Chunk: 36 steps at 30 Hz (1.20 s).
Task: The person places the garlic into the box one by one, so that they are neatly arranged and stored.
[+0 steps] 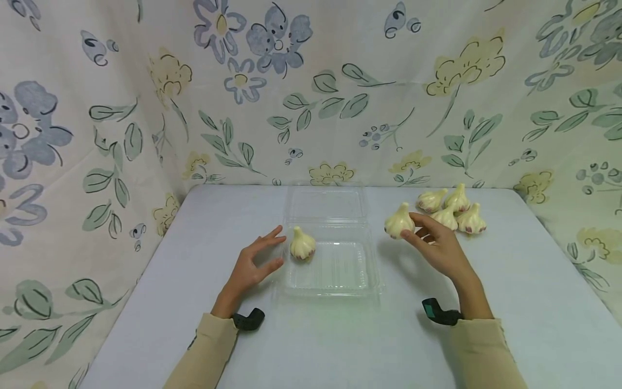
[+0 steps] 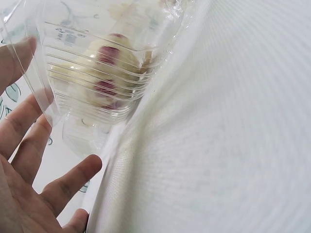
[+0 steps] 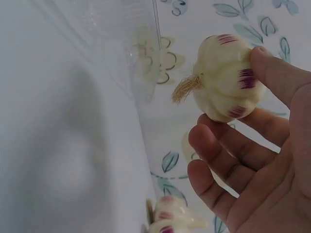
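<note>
My right hand (image 1: 437, 248) pinches a garlic bulb (image 1: 399, 221) between thumb and fingers, raised over the table to the right of a clear plastic clamshell box (image 1: 335, 265). In the right wrist view that garlic bulb (image 3: 228, 77) shows purple streaks and a tuft of roots. Another garlic bulb (image 1: 303, 245) sits inside the box at its left side, seen through the ribbed wall in the left wrist view. At the box's left edge my left hand (image 1: 252, 265) has its fingers spread, fingertips right by the wall. The box's lid (image 1: 326, 204) lies opened back.
Several more garlic bulbs (image 1: 444, 216) are grouped at the back right of the white table (image 1: 214, 216). A floral curtain (image 1: 311, 135) hangs behind and along the sides. Each wrist wears a small black camera (image 1: 249, 320).
</note>
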Motion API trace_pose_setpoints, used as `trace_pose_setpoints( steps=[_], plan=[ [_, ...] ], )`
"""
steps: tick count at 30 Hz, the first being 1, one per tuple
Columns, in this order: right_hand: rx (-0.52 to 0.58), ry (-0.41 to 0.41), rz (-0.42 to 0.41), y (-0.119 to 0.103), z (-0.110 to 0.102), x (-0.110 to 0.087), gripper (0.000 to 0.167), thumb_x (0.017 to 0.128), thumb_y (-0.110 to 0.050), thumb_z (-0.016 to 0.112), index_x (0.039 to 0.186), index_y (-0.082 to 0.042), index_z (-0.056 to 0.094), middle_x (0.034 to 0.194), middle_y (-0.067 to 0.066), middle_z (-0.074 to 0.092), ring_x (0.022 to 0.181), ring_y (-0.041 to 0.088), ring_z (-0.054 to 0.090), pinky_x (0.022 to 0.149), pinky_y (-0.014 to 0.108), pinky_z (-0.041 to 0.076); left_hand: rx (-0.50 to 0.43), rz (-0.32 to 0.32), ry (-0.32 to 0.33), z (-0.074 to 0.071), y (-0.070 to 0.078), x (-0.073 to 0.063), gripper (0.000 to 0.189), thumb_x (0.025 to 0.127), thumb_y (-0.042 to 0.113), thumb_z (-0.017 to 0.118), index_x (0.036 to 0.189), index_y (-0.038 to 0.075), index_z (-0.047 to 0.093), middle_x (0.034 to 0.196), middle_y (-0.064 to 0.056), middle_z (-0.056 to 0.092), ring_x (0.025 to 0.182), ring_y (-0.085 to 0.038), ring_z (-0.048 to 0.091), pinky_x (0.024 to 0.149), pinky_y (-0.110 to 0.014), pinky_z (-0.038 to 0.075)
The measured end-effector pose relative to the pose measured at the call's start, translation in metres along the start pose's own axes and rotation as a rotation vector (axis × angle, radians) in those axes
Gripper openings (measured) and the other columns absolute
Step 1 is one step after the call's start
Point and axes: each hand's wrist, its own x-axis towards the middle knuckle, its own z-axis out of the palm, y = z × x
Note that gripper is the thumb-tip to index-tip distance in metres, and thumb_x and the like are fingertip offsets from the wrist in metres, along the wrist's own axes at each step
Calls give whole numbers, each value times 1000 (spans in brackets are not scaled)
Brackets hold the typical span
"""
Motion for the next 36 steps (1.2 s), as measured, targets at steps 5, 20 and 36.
trace_pose_setpoints(
  steps=[5,20,36],
  plan=[
    [17,-8,-22,-4,7,1,47,101,-33,66,142,-12,59,125,12,70,96,5,58,80,17,49,-4,3,0,-1,1,0,50,86,4,76,135,3,65,157,-15,48,147,-39,43,121,-71,17],
    [56,-33,-58,-16,19,3,44,98,-30,70,137,-12,63,124,8,72,94,11,60,79,21,51,0,5,1,-3,0,-2,48,89,9,75,136,6,65,157,-11,48,148,-37,42,122,-71,16],
    [114,-78,-71,-34,43,0,46,90,-33,80,132,-18,66,119,1,72,99,19,63,86,42,53,7,-9,-7,0,0,-1,47,91,10,74,137,8,64,159,-8,47,150,-35,41,123,-70,15]
  ],
)
